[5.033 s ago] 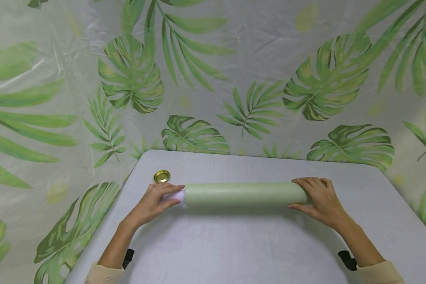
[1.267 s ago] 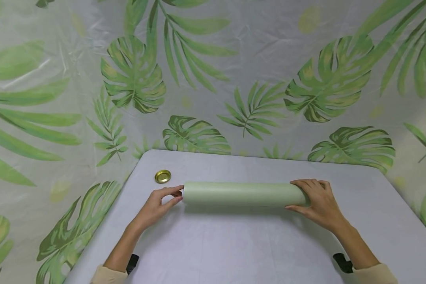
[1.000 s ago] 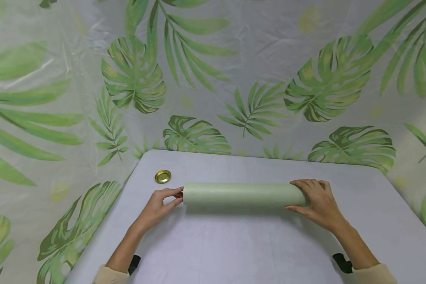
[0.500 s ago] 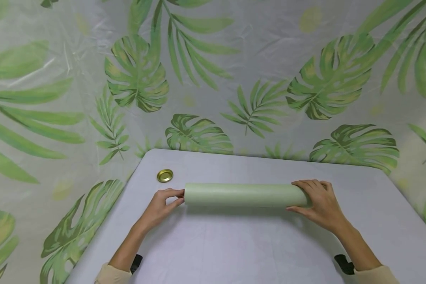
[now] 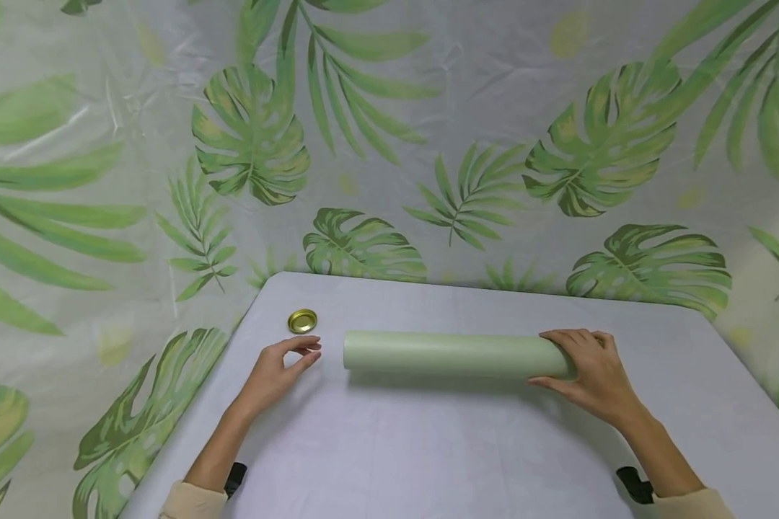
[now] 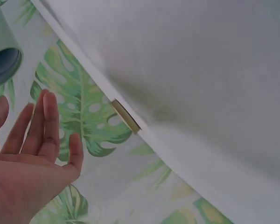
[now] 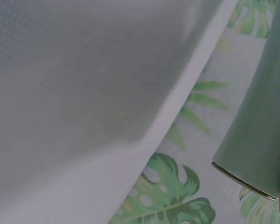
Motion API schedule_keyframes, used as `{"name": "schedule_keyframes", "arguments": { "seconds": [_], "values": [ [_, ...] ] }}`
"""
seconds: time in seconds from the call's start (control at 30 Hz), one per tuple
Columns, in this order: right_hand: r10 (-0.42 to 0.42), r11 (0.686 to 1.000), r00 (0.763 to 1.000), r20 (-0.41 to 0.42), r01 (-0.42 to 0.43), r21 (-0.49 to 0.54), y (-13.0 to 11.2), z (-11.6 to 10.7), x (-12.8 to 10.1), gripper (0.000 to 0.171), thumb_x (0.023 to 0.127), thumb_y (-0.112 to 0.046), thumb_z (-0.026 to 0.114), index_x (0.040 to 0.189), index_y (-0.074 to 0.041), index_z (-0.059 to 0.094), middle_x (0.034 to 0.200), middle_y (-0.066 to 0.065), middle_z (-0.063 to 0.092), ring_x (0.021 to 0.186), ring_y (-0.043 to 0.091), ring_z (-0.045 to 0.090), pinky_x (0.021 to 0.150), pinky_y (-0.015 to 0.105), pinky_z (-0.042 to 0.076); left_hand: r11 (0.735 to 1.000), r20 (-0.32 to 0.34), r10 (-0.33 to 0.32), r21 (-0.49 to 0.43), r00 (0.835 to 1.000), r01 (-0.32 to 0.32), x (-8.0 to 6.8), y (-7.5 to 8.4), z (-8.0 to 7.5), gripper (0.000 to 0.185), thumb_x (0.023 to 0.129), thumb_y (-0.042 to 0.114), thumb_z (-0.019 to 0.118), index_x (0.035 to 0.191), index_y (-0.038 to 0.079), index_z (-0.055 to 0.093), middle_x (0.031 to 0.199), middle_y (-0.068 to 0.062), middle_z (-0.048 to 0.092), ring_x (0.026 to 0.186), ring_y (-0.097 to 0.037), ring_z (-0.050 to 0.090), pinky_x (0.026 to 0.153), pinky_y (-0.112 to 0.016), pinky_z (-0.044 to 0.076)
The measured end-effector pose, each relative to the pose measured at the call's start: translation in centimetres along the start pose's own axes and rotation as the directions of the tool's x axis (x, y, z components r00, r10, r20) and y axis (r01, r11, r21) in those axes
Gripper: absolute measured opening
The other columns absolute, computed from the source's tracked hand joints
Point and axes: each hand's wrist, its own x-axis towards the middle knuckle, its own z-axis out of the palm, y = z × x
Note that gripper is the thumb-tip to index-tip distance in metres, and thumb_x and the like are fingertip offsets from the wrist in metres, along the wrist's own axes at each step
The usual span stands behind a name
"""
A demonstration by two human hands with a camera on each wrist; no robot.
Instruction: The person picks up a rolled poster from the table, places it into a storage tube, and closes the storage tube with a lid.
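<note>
A long pale green tube (image 5: 451, 353) is held level above the white table. My right hand (image 5: 587, 371) grips it round its right end, thumb below and fingers above. My left hand (image 5: 279, 375) is apart from the tube, just left of its left end, fingers loosely bent and holding nothing. In the left wrist view the tube's open mouth (image 6: 19, 58) shows a pale rolled sheet (image 6: 4, 60) inside. A round gold lid (image 5: 302, 321) lies on the table just behind my left hand. The right wrist view shows a thin metallic rim (image 7: 242, 181) on the tube's other end.
The white-covered table (image 5: 428, 447) reaches back to a wall hanging (image 5: 480, 108) printed with green leaves. Its left and right edges slope away beside my arms.
Five seconds ago a white roll stuck out of the tube's left end in my left hand; it then went inside. My left fingers have now left the tube's mouth, moving left.
</note>
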Motion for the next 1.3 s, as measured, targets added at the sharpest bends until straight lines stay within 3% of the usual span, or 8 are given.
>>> {"name": "schedule_keyframes", "arguments": {
  "seconds": [0.23,0.4,0.57,0.83,1.1,1.2,1.3],
  "values": [
    [-0.004,1.000,1.000,0.000,0.004,-0.002,0.2,-0.1,-0.1,0.086,0.050,-0.037,0.100,0.125,-0.008,0.069,0.117,0.013,0.071,0.108,0.033,0.062,0.095,0.057,0.035,0.992,-0.047,-0.121,0.013,0.992,0.122,0.4,-1.4,-1.7,0.044,0.099,0.031,0.072,0.135,0.007,0.065,0.130,-0.018,0.069,0.123,-0.035,0.063,0.109,-0.062,0.042],
    [-0.002,1.000,1.000,-0.009,0.002,0.007,0.2,-0.2,-0.2,0.086,0.049,-0.036,0.101,0.125,-0.008,0.069,0.116,0.012,0.072,0.108,0.033,0.062,0.095,0.057,0.035,0.977,-0.054,-0.210,0.032,0.976,0.212,1.3,-2.4,-2.8,0.059,0.099,0.033,0.072,0.145,0.002,0.055,0.149,-0.023,0.055,0.136,-0.041,0.052,0.113,-0.063,0.039],
    [-0.006,1.000,1.000,-0.019,0.006,0.015,0.4,-0.2,-0.2,0.086,0.050,-0.037,0.099,0.125,-0.006,0.069,0.116,0.013,0.072,0.108,0.033,0.062,0.094,0.057,0.035,0.958,-0.040,-0.278,0.067,0.960,0.280,2.6,-3.4,-3.5,0.070,0.097,0.033,0.074,0.151,-0.002,0.047,0.155,-0.028,0.045,0.142,-0.046,0.044,0.113,-0.062,0.040],
    [-0.006,1.000,1.000,-0.027,0.006,0.013,0.4,-0.3,-0.1,0.085,0.051,-0.038,0.099,0.124,-0.006,0.069,0.116,0.014,0.072,0.107,0.033,0.062,0.094,0.058,0.036,0.927,0.004,-0.296,0.242,0.955,0.286,5.5,-6.0,-3.6,0.076,0.092,0.031,0.078,0.148,-0.009,0.045,0.152,-0.038,0.043,0.140,-0.054,0.042,0.113,-0.066,0.037],
    [0.009,1.000,0.999,-0.037,-0.009,0.012,0.5,-0.2,-0.3,0.086,0.048,-0.034,0.100,0.124,-0.007,0.069,0.115,0.013,0.072,0.106,0.034,0.062,0.093,0.058,0.035,0.895,0.090,-0.349,0.327,0.933,0.304,7.9,-7.4,-2.5,0.089,0.090,0.040,0.079,0.152,-0.009,0.039,0.163,-0.041,0.015,0.152,-0.056,0.018,0.113,-0.080,0.023],
    [0.006,1.000,0.999,-0.041,-0.005,0.021,0.5,-0.1,-0.3,0.084,0.053,-0.041,0.098,0.124,-0.008,0.069,0.115,0.013,0.072,0.105,0.034,0.062,0.093,0.058,0.035,0.894,0.096,-0.363,0.315,0.927,0.318,8.3,-7.4,-2.2,0.091,0.088,0.040,0.080,0.152,-0.010,0.038,0.164,-0.042,0.010,0.153,-0.058,0.013,0.114,-0.080,0.022],
    [0.005,1.000,0.999,-0.044,-0.004,0.022,0.6,0.0,-0.3,0.083,0.063,-0.060,0.091,0.124,-0.008,0.070,0.115,0.013,0.072,0.104,0.035,0.062,0.094,0.058,0.035,0.892,0.093,-0.371,0.312,0.924,0.327,8.5,-7.3,-2.0,0.089,0.089,0.038,0.080,0.151,-0.010,0.039,0.164,-0.042,0.008,0.153,-0.060,0.013,0.116,-0.078,0.021]
  ]
}}
